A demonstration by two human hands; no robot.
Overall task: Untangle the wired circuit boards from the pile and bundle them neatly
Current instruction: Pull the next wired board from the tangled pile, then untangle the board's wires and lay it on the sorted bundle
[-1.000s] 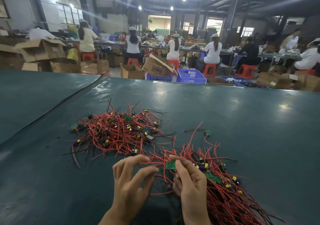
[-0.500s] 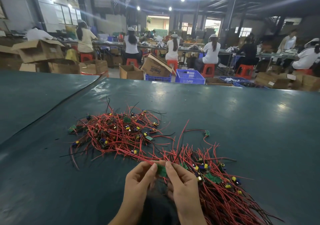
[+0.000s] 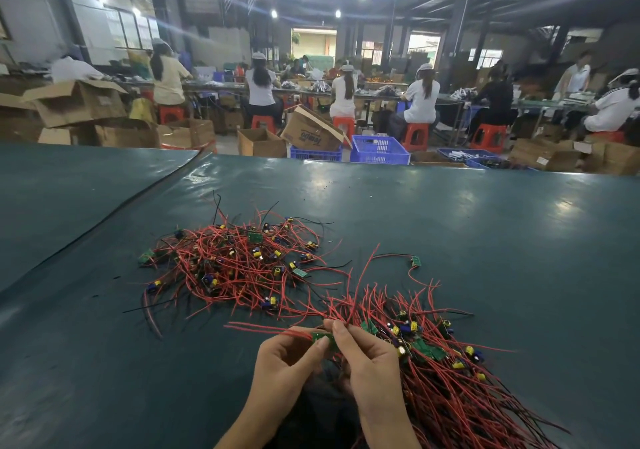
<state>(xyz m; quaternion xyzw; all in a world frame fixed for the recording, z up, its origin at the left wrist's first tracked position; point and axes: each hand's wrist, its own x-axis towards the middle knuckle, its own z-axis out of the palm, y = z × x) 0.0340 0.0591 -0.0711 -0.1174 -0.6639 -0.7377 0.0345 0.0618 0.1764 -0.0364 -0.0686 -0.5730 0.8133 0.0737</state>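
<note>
At the near edge of the dark teal table (image 3: 485,227), the left hand (image 3: 287,365) and the right hand (image 3: 372,365) meet over one small green circuit board (image 3: 321,337). Each pinches an end of it between curled thumb and fingertips, with the other fingers loosely folded. The board's thin red lead wires (image 3: 263,327) run out to the left along the table, and another strand rises away from the hands towards the far side. The loose tangled pile of red-wired boards with yellow and blue parts (image 3: 235,268) lies further off to the left. The combed bundle of red wires and green boards (image 3: 457,389) fans out just right of the right hand, and the two heaps merge where their strands cross just beyond the fingers. A lone green board on a red and black wire (image 3: 415,261) lies apart, far right of that crossing. The risk seems to lie in that crossing. If this board is drawn clear while its leads are looped under neighbours, it may drag other boards along, upset the combed bundle or strain the wire joints. A light pinch on so small a board could also slip.
</note>
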